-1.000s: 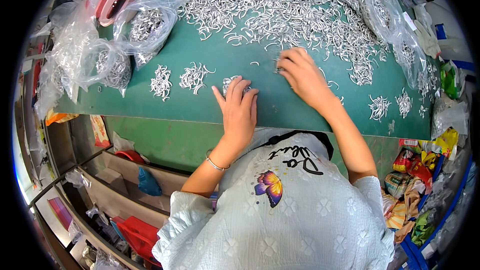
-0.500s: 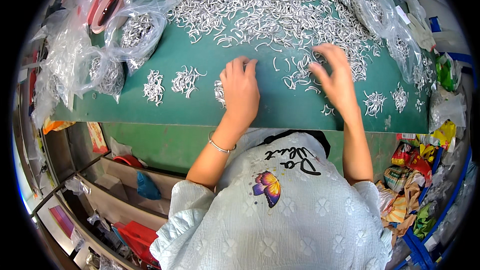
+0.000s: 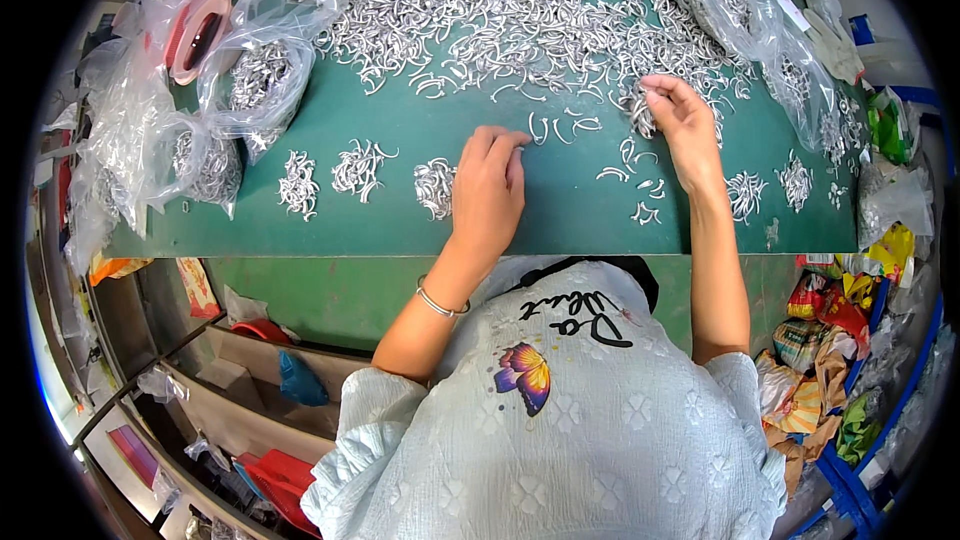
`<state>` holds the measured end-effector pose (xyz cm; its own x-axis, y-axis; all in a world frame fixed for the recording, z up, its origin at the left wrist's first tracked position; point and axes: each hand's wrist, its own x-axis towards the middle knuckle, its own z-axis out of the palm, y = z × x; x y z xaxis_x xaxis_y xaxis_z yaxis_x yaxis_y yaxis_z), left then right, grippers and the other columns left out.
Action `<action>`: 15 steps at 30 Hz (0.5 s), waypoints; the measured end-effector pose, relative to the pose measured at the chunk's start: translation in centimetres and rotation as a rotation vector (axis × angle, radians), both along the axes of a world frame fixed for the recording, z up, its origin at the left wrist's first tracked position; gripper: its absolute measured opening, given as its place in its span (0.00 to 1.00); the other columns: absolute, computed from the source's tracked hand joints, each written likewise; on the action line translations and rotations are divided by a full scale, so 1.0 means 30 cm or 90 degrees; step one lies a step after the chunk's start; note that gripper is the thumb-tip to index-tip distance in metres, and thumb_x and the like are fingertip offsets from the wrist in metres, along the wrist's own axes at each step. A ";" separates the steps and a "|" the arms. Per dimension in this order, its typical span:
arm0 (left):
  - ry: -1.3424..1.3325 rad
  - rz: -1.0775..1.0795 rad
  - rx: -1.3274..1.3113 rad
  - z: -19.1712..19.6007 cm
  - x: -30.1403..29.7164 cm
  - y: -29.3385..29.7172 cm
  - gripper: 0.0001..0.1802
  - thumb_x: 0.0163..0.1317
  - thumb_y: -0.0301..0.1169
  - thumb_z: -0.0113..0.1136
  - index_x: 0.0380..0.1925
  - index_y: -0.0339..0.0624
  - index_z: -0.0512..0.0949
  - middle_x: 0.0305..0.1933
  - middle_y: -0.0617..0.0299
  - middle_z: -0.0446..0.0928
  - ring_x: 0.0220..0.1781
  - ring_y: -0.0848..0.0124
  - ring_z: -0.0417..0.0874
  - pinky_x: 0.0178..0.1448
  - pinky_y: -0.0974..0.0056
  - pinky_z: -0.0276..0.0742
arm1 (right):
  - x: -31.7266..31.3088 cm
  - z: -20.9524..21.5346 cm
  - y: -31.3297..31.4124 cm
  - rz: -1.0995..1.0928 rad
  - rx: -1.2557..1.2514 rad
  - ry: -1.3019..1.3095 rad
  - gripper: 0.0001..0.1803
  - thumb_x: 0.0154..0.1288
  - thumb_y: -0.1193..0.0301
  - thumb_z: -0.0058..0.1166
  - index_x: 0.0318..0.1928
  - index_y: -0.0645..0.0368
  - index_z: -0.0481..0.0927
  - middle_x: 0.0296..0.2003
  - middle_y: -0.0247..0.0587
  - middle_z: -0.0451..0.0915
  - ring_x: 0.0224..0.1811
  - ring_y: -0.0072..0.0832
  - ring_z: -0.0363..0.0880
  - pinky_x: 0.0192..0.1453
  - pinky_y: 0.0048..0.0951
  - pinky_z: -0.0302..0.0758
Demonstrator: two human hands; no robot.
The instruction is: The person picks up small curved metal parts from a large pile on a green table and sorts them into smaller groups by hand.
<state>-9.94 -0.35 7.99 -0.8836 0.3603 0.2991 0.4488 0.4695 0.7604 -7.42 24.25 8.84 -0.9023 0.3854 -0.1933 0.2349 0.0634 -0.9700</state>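
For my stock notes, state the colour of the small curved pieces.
The pieces are silvery grey, seen best in the head view.

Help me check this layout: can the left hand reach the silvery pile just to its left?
Probably yes: the left hand is close beside that silvery pile, with nothing visible in the way.

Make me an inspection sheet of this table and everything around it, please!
Surface: flat green tabletop, partly covered.
Things: large heap of curved silver metallic pieces; small silver piles nearer the person.
Clutter: clear crinkled plastic bags holding silver pieces, both sides.
Left hand: bare, between a small pile and loose pieces; hold unclear.
Right hand: bare, at a silver cluster; grip unclear.
Cables: nothing seen.
Surroundings: crumpled blue plastic bag at brown shelving, lower left; colourful shiny packets, right.
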 end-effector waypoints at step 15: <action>-0.110 -0.018 -0.025 0.033 0.041 0.008 0.10 0.61 0.17 0.54 0.42 0.35 0.78 0.41 0.52 0.72 0.31 0.57 0.77 0.36 0.57 0.74 | 0.053 -0.018 -0.229 0.212 0.678 0.132 0.11 0.54 0.72 0.65 0.39 0.57 0.81 0.48 0.41 0.75 0.59 0.38 0.69 0.65 0.48 0.58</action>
<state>-8.71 -0.10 8.98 -0.9096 0.3947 0.1294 0.3272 0.4888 0.8087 -5.83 17.37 8.29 -0.9671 -0.0003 0.2544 -0.1062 0.9091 -0.4028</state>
